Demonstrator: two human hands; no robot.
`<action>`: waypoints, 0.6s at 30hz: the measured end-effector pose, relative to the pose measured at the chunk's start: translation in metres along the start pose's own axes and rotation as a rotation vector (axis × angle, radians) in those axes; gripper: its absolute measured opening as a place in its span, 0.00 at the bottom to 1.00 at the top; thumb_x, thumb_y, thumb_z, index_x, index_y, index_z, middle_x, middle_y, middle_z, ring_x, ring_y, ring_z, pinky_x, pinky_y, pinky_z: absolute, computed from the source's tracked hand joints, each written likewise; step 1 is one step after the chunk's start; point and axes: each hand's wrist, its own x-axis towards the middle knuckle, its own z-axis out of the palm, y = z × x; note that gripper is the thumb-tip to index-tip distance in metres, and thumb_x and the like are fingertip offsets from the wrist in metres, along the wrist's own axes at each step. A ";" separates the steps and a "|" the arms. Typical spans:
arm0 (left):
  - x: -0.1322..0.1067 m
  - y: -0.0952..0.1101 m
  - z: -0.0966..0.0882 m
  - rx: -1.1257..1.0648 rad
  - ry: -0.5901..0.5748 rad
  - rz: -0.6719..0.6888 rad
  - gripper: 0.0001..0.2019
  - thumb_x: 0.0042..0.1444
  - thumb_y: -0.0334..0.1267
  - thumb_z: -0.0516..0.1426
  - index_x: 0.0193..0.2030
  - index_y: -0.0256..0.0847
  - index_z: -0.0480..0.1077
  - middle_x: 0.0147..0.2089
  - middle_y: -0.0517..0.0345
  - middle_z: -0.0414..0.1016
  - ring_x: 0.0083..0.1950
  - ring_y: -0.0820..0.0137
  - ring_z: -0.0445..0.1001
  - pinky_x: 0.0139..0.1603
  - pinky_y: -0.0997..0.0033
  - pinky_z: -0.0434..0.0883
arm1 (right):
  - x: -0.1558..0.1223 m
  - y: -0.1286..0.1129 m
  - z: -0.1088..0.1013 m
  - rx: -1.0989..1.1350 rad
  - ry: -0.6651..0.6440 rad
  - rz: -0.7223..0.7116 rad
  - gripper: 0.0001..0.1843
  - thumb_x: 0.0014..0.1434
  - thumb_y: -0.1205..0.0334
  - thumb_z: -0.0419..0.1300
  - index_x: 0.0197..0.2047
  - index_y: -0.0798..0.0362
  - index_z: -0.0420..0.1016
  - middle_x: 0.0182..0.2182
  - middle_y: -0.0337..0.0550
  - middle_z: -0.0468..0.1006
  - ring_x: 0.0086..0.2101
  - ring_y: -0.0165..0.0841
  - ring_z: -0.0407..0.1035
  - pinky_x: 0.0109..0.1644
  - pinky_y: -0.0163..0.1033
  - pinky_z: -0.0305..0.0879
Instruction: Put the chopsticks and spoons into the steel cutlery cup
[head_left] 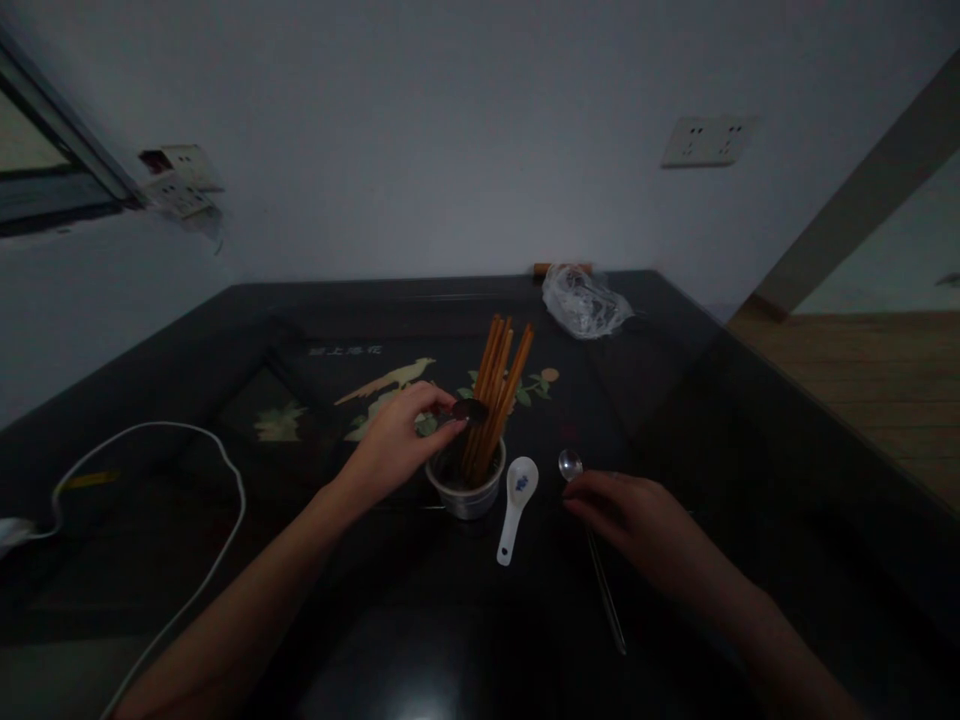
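Note:
My left hand [409,430] is closed in a pinch on a dark spoon [470,410], with its rounded bowl showing at the fingertips. The rest of that spoon is hidden among the chopsticks and the cup. Brown chopsticks [504,385] stand leaning to the right in a pale round cup [466,500]. Right of the cup lies a white soup spoon [517,505] with a blue mark in its bowl. My right hand [637,515] has its fingers closed at the neck of a long metal spoon [606,595], whose handle points toward me on the table.
A crumpled clear plastic bag [585,302] lies at the back of the dark table [420,610], by a brown stick-like item [562,269]. A white cable [236,510] curves across the left. Wall sockets [707,141] are behind.

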 end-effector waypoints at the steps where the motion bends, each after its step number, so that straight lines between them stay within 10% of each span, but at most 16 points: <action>1: 0.000 0.000 0.001 -0.005 -0.003 0.001 0.04 0.57 0.37 0.58 0.35 0.39 0.70 0.36 0.57 0.72 0.39 0.66 0.72 0.41 0.65 0.68 | 0.000 0.001 0.000 -0.017 0.011 0.008 0.09 0.63 0.64 0.55 0.40 0.50 0.77 0.37 0.43 0.81 0.36 0.35 0.75 0.40 0.40 0.70; 18: 0.003 -0.006 0.000 -0.074 -0.013 0.000 0.06 0.55 0.37 0.60 0.31 0.38 0.71 0.37 0.55 0.73 0.43 0.64 0.73 0.46 0.62 0.68 | 0.001 0.003 0.000 -0.042 0.025 0.021 0.08 0.63 0.64 0.55 0.40 0.50 0.76 0.37 0.42 0.81 0.36 0.35 0.75 0.39 0.38 0.69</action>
